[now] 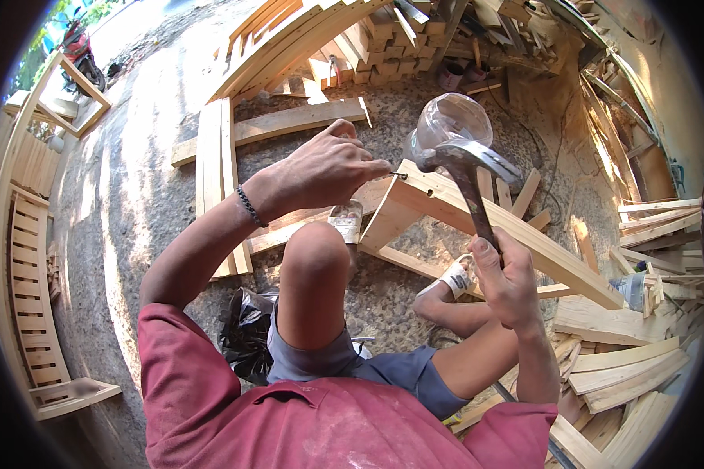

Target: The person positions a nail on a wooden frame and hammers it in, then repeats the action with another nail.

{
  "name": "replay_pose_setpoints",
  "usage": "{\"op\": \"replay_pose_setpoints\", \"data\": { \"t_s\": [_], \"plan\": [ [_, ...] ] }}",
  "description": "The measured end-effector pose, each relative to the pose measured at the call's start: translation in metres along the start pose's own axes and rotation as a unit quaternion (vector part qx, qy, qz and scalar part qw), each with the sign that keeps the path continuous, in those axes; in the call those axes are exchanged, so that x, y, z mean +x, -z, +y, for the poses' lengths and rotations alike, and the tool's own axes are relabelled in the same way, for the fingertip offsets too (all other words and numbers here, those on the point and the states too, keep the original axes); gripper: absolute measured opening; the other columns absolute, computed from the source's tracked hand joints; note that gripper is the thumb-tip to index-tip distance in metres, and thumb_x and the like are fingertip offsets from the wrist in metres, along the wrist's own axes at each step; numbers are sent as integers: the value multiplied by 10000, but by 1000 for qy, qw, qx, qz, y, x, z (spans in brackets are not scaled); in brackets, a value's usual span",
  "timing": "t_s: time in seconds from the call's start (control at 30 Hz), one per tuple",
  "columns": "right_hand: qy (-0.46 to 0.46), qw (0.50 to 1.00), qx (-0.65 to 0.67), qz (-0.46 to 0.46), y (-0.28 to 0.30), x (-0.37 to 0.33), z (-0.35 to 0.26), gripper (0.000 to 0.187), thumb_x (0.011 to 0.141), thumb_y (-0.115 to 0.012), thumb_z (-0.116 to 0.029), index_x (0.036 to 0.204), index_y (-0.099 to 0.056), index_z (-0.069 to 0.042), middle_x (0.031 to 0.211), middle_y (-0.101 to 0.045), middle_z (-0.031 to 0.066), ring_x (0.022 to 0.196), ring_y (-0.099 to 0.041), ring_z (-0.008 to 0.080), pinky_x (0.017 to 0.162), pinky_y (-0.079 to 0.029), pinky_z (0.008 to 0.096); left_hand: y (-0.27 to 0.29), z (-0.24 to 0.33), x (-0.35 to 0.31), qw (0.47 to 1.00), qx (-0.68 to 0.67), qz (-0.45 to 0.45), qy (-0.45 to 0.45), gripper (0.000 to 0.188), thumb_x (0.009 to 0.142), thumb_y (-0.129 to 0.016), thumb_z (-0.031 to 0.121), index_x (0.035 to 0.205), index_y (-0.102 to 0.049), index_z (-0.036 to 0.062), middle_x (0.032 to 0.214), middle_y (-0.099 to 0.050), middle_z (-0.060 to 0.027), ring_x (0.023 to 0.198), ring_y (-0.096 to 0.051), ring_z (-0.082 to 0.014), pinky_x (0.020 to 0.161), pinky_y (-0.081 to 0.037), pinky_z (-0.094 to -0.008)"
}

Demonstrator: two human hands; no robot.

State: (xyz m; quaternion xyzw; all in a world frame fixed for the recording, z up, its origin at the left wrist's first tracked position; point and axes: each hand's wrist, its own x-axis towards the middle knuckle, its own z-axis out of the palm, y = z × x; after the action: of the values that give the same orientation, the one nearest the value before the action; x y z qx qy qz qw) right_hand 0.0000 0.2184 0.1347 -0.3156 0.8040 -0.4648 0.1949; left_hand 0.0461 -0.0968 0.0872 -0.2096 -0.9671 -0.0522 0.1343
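Note:
My right hand (508, 277) is wrapped round the handle of a claw hammer (474, 195). The hammer's metal head is raised above a pale wooden beam, close to its far end. The beam (516, 238) is part of a wooden frame between my legs, and dark holes or nail heads show near its end. At that same end my left hand (328, 168) pinches a thin dark nail (395, 173), its point at or close to the wood. Behind the hammer head is a clear plastic jar (450, 121), partly covered by it.
Planks (215, 180) lie on the ground to the left, with a crosswise board (289, 121) beyond. A slatted wooden piece (35, 289) stands far left. Offcuts (626, 367) are heaped at right. Stacked timber (391, 55) fills the back. A black plastic bag (246, 328) sits beside my knee.

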Motion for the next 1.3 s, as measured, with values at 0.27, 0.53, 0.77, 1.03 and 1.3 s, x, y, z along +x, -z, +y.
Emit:
{"op": "replay_pose_setpoints", "data": {
  "t_s": [0.27,0.53,0.77,1.03,1.3],
  "plan": [
    [9,987,-161,-15,6,14,-8,312,1002,-565,-279,985,-629,26,615,-553,98,526,-510,154,499,-402,356,-1,0,4,999,5,35,-24,350,842,-618,8,1169,-657,125,735,-630,-15,729,-621,-192,942,-403,-366],
    [307,896,320,23,132,-10,-103,439,960,-493,-516,1065,-546,-94,706,-560,46,564,-530,152,543,-511,336,1,1,-1,998,30,40,-27,346,846,-611,30,1176,-648,127,711,-607,-12,746,-624,-192,948,-400,-364],
    [158,955,-249,42,16,11,17,301,1028,-507,-284,942,-575,-3,612,-499,-20,541,-501,112,511,-435,266,-4,5,8,997,42,46,-54,299,850,-622,67,1140,-652,131,696,-597,-7,728,-612,-184,941,-398,-355],
    [13,999,-48,10,7,8,-11,344,1042,-495,-346,903,-532,-34,592,-395,-68,516,-350,0,449,-294,211,1,2,3,995,87,39,-39,338,841,-614,60,1170,-632,136,697,-579,9,744,-605,-169,960,-396,-361],
    [-3,990,-139,-29,-2,16,-9,352,1023,-539,-324,881,-561,-2,625,-444,-10,601,-432,111,562,-391,315,-3,3,6,992,93,64,-56,293,869,-591,99,1156,-640,135,696,-574,-12,751,-615,-187,991,-390,-365]
  ]
}}
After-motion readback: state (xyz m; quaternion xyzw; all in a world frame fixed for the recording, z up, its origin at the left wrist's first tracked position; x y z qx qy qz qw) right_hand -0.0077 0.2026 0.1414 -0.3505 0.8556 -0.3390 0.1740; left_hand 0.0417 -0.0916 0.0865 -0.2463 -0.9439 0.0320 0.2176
